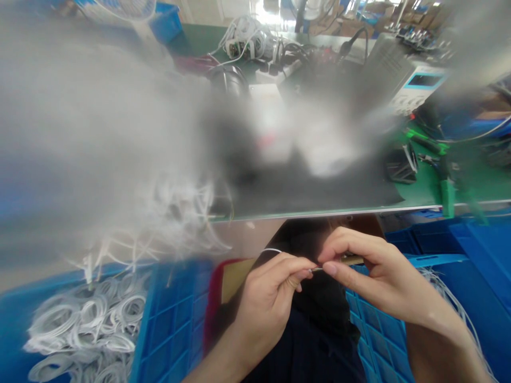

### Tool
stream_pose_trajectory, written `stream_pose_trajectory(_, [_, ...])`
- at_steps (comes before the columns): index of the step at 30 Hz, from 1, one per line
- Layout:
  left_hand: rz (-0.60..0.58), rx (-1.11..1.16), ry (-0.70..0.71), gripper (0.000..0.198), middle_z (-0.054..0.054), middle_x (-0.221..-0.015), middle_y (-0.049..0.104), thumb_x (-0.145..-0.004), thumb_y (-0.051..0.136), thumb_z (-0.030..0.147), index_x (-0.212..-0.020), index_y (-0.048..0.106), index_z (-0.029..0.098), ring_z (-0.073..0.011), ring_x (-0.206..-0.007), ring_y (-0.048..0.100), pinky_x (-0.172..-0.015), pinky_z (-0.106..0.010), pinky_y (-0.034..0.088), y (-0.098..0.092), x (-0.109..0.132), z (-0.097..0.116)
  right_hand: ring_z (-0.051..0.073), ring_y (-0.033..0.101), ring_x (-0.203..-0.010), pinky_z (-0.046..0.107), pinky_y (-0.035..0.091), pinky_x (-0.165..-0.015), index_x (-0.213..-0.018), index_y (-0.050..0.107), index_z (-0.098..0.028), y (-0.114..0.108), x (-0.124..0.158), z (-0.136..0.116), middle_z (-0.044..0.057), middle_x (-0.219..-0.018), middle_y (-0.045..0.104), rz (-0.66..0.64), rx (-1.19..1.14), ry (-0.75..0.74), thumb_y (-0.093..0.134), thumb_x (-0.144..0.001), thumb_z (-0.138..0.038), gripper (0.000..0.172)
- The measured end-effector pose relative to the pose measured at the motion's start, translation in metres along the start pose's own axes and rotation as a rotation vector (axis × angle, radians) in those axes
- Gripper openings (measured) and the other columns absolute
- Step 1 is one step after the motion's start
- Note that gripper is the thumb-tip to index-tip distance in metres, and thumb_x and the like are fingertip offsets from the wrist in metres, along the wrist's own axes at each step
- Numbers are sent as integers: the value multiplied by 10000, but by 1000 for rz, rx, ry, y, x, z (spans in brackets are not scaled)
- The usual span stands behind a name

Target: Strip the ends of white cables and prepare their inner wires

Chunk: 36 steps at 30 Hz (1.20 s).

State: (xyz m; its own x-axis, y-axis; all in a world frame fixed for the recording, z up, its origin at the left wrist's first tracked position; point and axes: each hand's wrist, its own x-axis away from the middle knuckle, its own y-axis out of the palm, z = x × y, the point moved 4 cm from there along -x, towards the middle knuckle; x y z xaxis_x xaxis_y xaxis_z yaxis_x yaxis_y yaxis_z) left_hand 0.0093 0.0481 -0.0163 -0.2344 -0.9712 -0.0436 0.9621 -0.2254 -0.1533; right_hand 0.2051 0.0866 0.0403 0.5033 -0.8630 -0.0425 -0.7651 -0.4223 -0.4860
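Left hand [271,298] pinches a thin white wire [272,250]; right hand [375,271] pinches a small brass tube [351,260], tips meeting so the ends line up above the lap.

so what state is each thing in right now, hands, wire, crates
left hand: pinching the thin white wire
right hand: gripping a small brass-coloured piece, fingertips meeting the left hand's
left blue crate: holding coiled white cables
right blue crate: white wires draped over its edge
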Motion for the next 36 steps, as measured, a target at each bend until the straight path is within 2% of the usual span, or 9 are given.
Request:
stream_pose_trajectory(7, [-13,58,-41,210,3,-901,752,-1101,621,205,-1038,819,238,-115,-747,680,-759,-236,530,0,2,-2,163,708,-813,277,576,-749,-963,756,-224,2,2,3,12,-914,762,-20,-37,22,705,-1053,-206,105])
stream_pose_trajectory(10, [-21,67,-70,207,3,-920,752,-1109,615,228,-1037,809,238,-115,-739,672,-755,-240,529,0,3,-4,179,724,-855,291,584,-759,-1028,759,-231,1,5,3,22,-953,768,9,-44,-13,734,-1034,-203,38])
stream_pose_trajectory(13, [-37,66,-99,208,2,-938,744,-1116,607,254,-1038,799,235,-118,-749,666,-768,-246,529,1,3,-6,187,732,-898,299,580,-773,-1099,760,-241,2,8,3,27,-991,770,47,-33,-46,751,-1022,-181,99])
stream_pose_trajectory(16, [-33,60,-102,206,13,-925,729,-1118,606,249,-1033,793,239,-109,-755,662,-771,-235,520,2,3,-6,175,731,-887,299,565,-779,-1079,765,-245,8,10,3,16,-977,769,71,-61,-38,737,-1029,-156,106])
stream_pose_trajectory(20, [3,67,-56,178,38,-907,733,-1100,634,203,-1045,795,254,-83,-732,655,-743,-200,508,3,3,-2,161,710,-852,290,545,-760,-1017,758,-253,20,16,4,-5,-937,747,194,-123,1,780,-996,-157,101])
stream_pose_trajectory(26, [13,71,-69,181,43,-884,740,-1106,630,226,-1019,787,248,-79,-729,653,-747,-191,506,6,4,-2,144,703,-819,274,530,-740,-957,737,-260,31,22,1,-23,-898,746,401,-55,11,781,-983,-134,136])
stream_pose_trajectory(36, [71,197,-169,151,49,-829,751,-1109,637,285,-1063,777,254,-73,-676,651,-687,-171,507,13,9,-8,125,723,-797,246,548,-735,-972,742,-247,42,26,0,-30,-896,772,548,61,-8,764,-987,-112,138])
